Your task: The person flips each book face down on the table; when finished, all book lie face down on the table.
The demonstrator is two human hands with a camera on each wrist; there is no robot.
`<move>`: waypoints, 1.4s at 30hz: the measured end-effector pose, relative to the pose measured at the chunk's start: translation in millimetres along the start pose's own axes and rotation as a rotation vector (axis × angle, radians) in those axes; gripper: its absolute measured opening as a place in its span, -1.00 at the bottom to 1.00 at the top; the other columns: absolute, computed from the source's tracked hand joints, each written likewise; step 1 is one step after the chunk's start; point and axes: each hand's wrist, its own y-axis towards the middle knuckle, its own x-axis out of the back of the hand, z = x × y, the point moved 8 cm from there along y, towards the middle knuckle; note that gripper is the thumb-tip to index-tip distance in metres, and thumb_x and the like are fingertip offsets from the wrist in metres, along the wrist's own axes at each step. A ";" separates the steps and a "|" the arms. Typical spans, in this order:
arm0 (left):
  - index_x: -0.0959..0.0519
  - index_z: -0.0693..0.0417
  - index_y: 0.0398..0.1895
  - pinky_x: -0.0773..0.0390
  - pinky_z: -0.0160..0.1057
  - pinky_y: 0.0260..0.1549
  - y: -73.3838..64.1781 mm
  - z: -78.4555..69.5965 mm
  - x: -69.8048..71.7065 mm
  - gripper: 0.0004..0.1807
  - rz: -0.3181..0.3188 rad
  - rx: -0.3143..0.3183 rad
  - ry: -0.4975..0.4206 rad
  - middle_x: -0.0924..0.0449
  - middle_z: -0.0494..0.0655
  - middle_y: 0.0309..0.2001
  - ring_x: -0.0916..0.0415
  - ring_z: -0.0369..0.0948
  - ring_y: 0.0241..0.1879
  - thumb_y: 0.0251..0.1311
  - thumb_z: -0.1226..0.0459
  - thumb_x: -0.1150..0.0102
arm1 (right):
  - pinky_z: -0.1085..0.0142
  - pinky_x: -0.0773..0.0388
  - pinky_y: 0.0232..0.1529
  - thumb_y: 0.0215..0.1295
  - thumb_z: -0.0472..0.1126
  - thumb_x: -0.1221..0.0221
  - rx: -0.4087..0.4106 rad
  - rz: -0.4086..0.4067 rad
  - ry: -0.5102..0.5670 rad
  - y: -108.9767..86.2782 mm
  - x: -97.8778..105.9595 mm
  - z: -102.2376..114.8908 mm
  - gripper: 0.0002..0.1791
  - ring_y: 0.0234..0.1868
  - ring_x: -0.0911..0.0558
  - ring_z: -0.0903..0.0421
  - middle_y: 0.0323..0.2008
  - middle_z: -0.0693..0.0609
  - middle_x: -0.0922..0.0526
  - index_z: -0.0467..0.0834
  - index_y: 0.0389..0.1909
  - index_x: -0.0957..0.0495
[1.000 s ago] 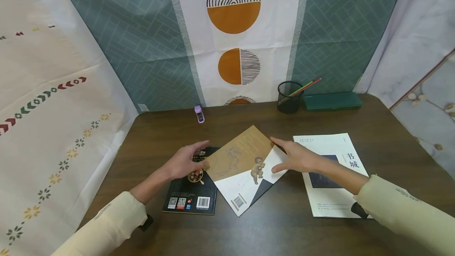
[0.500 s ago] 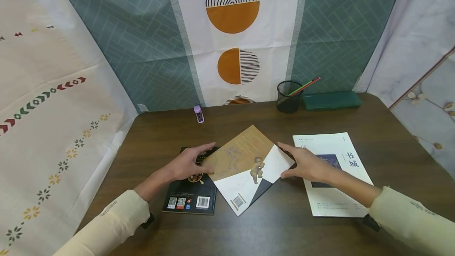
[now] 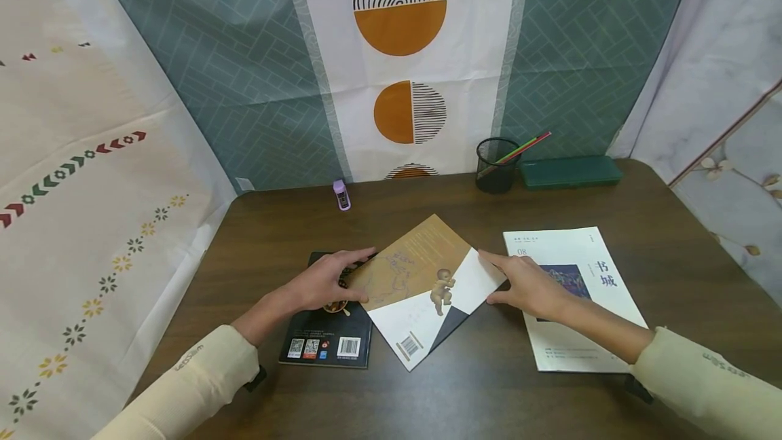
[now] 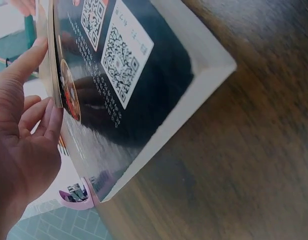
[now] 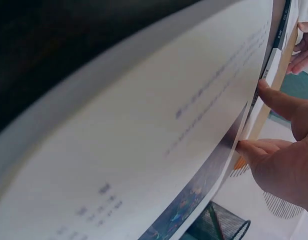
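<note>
In the head view a tan and white book (image 3: pixel 421 284) with a baby figure on its cover lies at an angle in the middle of the table. My left hand (image 3: pixel 324 282) holds its left corner, thumb on the near side and fingers along the far edge. At the right corner, the thumb and index finger of my right hand (image 3: pixel 531 285) grip the two edges. The tan book overlaps a black book (image 3: pixel 326 338) with QR codes, seen close up in the left wrist view. A white magazine (image 3: pixel 574 345) lies under my right forearm.
Toward the back of the dark wooden table (image 3: pixel 421 406) stand a small purple bottle (image 3: pixel 342 195) and a black mesh pen cup (image 3: pixel 496 167) with pencils. A green case (image 3: pixel 571 173) lies beside the cup. Patterned cloths hang behind and at both sides.
My right hand has drawn back to the right, from over the tan book's corner to its edges. My left hand has shifted slightly right along the left corner. The books look unmoved.
</note>
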 end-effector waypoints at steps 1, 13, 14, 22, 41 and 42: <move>-0.25 0.05 0.66 -0.64 -0.05 0.09 0.0 -0.1 -0.7 0.00 0.006 0.002 0.000 -0.47 0.09 0.41 -0.51 0.02 0.25 0.22 0.12 -0.58 | -0.14 -0.53 0.26 0.10 -0.37 -0.59 -0.003 -0.005 -0.002 0.3 -0.2 -0.3 -0.04 0.36 -0.54 -0.36 0.42 -0.40 -0.45 -0.44 0.50 -0.34; -0.22 0.12 0.67 -0.62 -0.23 0.00 -2.1 -4.4 -5.1 0.11 0.053 -0.025 0.062 -0.44 0.06 0.42 -0.41 -0.06 0.24 0.13 0.04 -0.63 | -0.16 -0.53 0.26 0.10 -0.34 -0.60 -0.020 -0.047 -0.014 0.6 1.3 1.4 -0.08 0.34 -0.56 -0.36 0.39 -0.37 -0.50 -0.40 0.47 -0.41; -0.21 0.13 0.67 -0.63 -0.23 -0.01 -2.2 -4.9 -5.4 0.11 0.055 -0.028 0.068 -0.43 0.06 0.42 -0.41 -0.06 0.24 0.12 0.04 -0.64 | -0.16 -0.52 0.26 0.10 -0.34 -0.59 -0.023 -0.048 -0.012 0.5 1.4 1.4 -0.09 0.34 -0.56 -0.36 0.39 -0.36 -0.50 -0.40 0.47 -0.41; -0.25 0.14 0.65 -0.62 -0.23 0.01 -5.5 -8.8 -8.1 0.10 0.053 -0.034 0.122 -0.45 0.03 0.45 -0.41 -0.09 0.25 0.10 0.05 -0.65 | -0.14 -0.56 0.25 0.12 -0.36 -0.58 -0.026 -0.063 -0.006 2.1 2.8 -1.3 -0.13 0.30 -0.60 -0.34 0.37 -0.35 -0.52 -0.38 0.46 -0.43; -0.46 0.18 0.50 -0.62 -0.03 0.21 -19.1 -30.4 -12.8 -0.02 -0.006 -0.143 0.302 -0.60 0.03 0.35 -0.59 -0.08 0.21 0.04 0.03 -0.69 | 0.20 -0.69 -0.18 0.11 -0.40 -0.57 -0.015 -0.025 -0.032 17.0 14.5 -9.1 -0.25 -0.09 -0.70 -0.09 0.23 -0.34 -0.66 -0.37 0.36 -0.55; -0.47 0.18 0.50 -0.61 -0.01 0.24 -20.0 -31.4 -13.3 -0.03 -0.008 -0.150 0.312 -0.61 0.03 0.35 -0.60 -0.07 0.21 0.04 0.02 -0.69 | 0.22 -0.67 -0.20 0.11 -0.41 -0.57 -0.015 -0.024 -0.034 18.0 15.2 -9.6 -0.25 -0.10 -0.69 -0.08 0.23 -0.34 -0.66 -0.36 0.36 -0.56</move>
